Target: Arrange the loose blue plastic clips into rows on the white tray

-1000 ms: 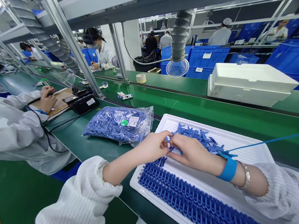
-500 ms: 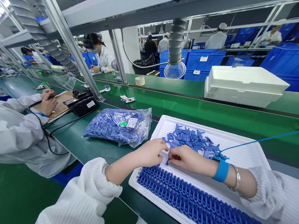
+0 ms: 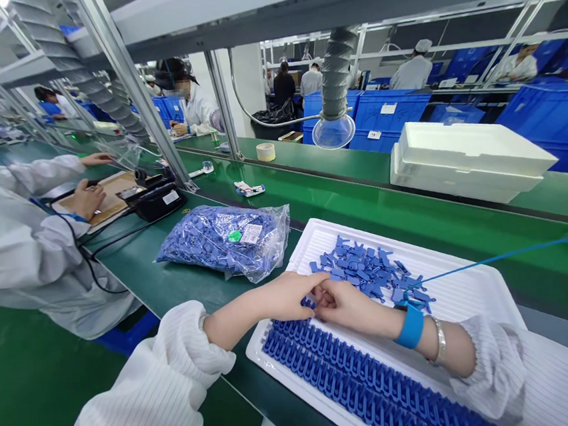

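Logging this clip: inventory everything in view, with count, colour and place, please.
Bench: one, green, beneath the tray
Tray: one, white, under the hands
Loose parts: many, blue, tray's far side
Lined-up parts: many, blue, rows along tray's near side
Filled bag: one, clear with blue contents, left of tray
Black device: one, black, bench, left
Small item: one, mostly white, beyond the bag
Tape roll: one, pale yellow, beyond small item
Pale boxes: stacked, count unclear, white, far right
Ducts: several, grey, overhead
Shelf: one, whitish, overhead
Bins: several, blue, background
Co-workers: several, mostly white-clad, left and background
Wrist strap: one, blue, right wrist
Bracelet: one, silver, right wrist
Left hand: one, over tray's left end
Right hand: one, at left hand's fingertips
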### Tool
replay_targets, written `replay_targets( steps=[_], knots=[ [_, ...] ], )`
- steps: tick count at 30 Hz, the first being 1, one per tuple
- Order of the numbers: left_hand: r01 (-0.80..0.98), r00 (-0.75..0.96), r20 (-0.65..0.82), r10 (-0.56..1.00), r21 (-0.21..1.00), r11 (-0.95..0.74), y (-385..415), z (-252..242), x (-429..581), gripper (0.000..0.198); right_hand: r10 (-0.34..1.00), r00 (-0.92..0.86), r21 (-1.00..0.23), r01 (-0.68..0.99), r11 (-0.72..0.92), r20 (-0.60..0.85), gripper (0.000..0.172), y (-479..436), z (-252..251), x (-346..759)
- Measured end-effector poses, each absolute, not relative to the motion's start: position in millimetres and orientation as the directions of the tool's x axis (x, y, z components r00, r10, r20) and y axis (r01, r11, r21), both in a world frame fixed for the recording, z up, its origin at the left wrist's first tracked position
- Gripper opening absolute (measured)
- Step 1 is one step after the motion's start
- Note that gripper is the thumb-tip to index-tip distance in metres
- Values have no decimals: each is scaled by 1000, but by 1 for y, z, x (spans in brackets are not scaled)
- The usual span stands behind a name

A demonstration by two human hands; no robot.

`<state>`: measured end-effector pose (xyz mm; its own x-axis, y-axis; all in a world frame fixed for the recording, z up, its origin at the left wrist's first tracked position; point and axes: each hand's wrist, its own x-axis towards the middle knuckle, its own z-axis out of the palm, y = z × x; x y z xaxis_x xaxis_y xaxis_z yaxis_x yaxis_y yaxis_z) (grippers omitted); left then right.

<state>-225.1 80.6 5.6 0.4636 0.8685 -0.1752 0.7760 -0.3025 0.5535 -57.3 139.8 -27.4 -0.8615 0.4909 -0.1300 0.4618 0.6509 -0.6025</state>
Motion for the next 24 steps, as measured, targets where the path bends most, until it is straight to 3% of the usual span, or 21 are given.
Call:
replay_targets(
  steps=[7,15,24],
  knots=[
    [766,385,-155,910,604,-221,85,9,-229,88,479,-878,-352,451,820,-8,12,177,-3,-55],
    [750,321,-136,937,641,-164,76,11,-242,65,303,-953,-192,298,935,0,20,189,-21,-78],
    [723,294,-82,952,670,-166,81,2,-232,30,417,-909,-180,409,895,4,18,187,-14,-69]
  ],
)
